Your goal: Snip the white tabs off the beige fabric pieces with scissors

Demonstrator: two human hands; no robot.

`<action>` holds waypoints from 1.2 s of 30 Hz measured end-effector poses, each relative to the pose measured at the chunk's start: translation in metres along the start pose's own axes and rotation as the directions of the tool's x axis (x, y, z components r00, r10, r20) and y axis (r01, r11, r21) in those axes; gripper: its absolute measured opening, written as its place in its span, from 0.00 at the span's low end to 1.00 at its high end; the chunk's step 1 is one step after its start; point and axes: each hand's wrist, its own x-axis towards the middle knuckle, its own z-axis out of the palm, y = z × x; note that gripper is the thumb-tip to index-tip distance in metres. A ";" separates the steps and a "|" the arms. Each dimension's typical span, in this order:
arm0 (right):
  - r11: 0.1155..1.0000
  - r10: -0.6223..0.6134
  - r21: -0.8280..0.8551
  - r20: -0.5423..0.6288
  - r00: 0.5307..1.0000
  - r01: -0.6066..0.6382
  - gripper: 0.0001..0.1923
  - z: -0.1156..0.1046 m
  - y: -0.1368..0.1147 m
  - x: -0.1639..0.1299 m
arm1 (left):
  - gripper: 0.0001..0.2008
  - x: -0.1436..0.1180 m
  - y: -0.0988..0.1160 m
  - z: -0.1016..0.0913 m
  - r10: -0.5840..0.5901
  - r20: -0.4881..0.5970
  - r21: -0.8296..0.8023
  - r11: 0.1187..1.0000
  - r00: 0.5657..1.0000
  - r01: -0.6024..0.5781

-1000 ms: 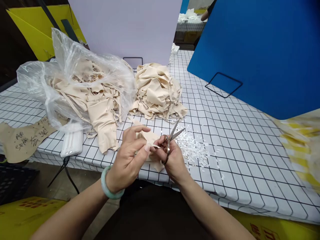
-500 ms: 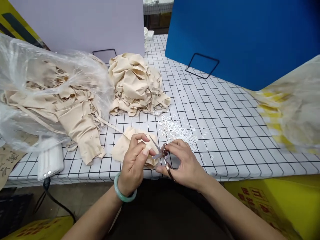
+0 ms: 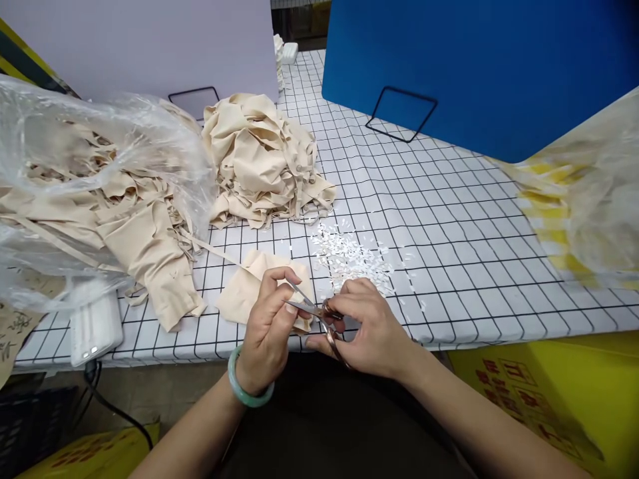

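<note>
Head view: right hand (image 3: 372,326) grips small metal scissors (image 3: 319,313), blades pointing left toward beige fabric piece (image 3: 249,289) pinched by left hand (image 3: 269,326) at desk's near edge

Plastic bag (image 3: 74,166) cut off left; scissors (image 3: 319,316) handles hidden inside right hand (image 3: 372,329).
</note>
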 end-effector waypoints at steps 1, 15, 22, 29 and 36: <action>1.000 -0.001 0.005 -0.001 1.000 0.001 0.25 0.000 -0.001 0.000 | 0.17 0.000 0.000 0.001 0.014 -0.001 0.002 1.000 1.000 -0.014; 0.999 -0.045 -0.022 -0.024 0.999 0.044 0.25 -0.002 0.001 -0.004 | 0.15 0.002 0.001 0.006 0.138 0.042 0.081 0.987 0.990 -0.141; 0.995 -0.030 -0.103 -0.144 0.989 0.016 0.26 -0.003 0.013 -0.020 | 0.16 0.010 -0.005 0.019 0.103 0.113 0.094 0.989 0.988 -0.114; 0.977 0.181 -0.073 -0.215 0.960 -0.201 0.28 -0.008 0.034 -0.035 | 0.17 0.026 -0.013 0.040 0.076 0.207 0.199 0.973 0.975 -0.118; 0.834 0.552 0.127 -0.149 0.821 -0.537 0.25 -0.037 0.045 -0.032 | 0.14 0.027 0.019 -0.006 -0.086 0.511 0.514 0.828 0.855 -0.224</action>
